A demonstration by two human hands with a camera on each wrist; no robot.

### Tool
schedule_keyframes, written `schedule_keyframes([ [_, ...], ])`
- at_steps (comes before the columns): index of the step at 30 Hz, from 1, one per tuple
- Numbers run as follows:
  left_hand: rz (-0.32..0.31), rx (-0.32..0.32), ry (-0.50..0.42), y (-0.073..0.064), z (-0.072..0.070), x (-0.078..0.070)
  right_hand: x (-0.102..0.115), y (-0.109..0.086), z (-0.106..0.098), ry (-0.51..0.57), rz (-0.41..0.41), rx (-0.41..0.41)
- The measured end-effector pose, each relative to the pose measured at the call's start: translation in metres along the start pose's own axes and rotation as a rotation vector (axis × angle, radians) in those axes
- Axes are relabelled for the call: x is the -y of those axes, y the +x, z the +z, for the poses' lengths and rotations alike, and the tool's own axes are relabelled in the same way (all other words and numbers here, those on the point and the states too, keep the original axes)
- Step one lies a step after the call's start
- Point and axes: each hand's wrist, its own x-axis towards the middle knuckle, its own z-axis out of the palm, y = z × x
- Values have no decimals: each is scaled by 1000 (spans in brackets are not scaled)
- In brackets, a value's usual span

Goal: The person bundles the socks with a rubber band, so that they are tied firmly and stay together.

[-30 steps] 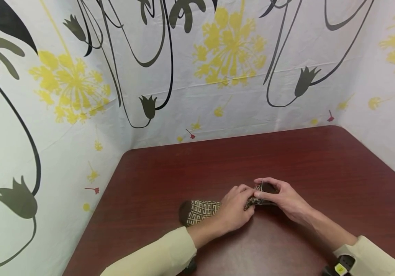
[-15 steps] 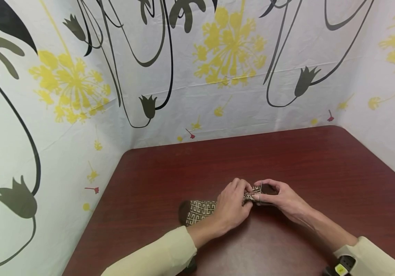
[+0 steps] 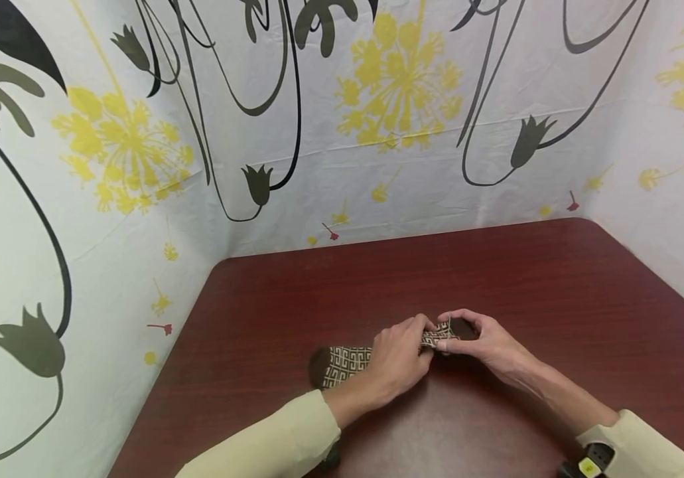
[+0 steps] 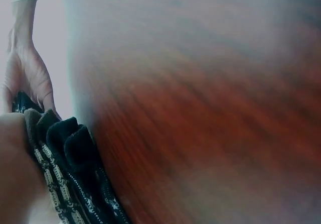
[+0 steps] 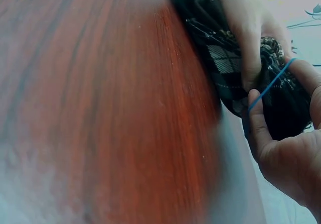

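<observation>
Socks (image 3: 349,364) in dark brown with a cream key pattern lie bunched lengthwise on the table, their layered folds (image 4: 62,163) visible in the left wrist view. My left hand (image 3: 398,355) grips the middle of the bundle and covers part of it. At the right end, my right hand (image 3: 493,344) curls around the socks. Between its thumb and finger a thin blue rubber band (image 5: 273,86) is stretched across the fabric, seen in the right wrist view. Both hands are close together, with patterned fabric showing between them.
The reddish-brown table (image 3: 318,292) has rounded far corners. White cloth (image 3: 330,179) printed with flowers hangs behind it and at both sides. A dark wrist device (image 3: 595,458) with a yellow patch is at my right cuff.
My left hand has drawn slightly left along the socks, and its fingers have shifted. More patterned fabric shows between the hands. My right hand stays nearly in place with the rubber band.
</observation>
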Motion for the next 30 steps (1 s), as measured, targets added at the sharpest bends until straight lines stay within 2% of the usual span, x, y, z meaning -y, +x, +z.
schedule_keyframes([
  [7,-22,-81,-2,1,-1,1,-3,2,6,85,24,5],
  [10,-13,-71,-12,1,-1,3,-3,3,7,73,41,-19],
  [13,29,5,-56,2,-3,7,-3,4,6,39,49,-35],
  [15,62,105,-138,2,-7,11,-3,4,4,23,48,-27],
  [17,78,220,-275,3,-13,18,-3,4,3,14,39,-17],
  [19,64,308,-420,5,-18,25,-3,4,2,6,28,-11],
  [22,12,376,-572,8,-22,35,-2,4,0,1,10,-5],
  [25,-19,412,-617,9,-22,42,0,4,-1,0,6,7],
  [30,11,450,-590,10,-20,44,5,4,-3,7,-12,38],
])
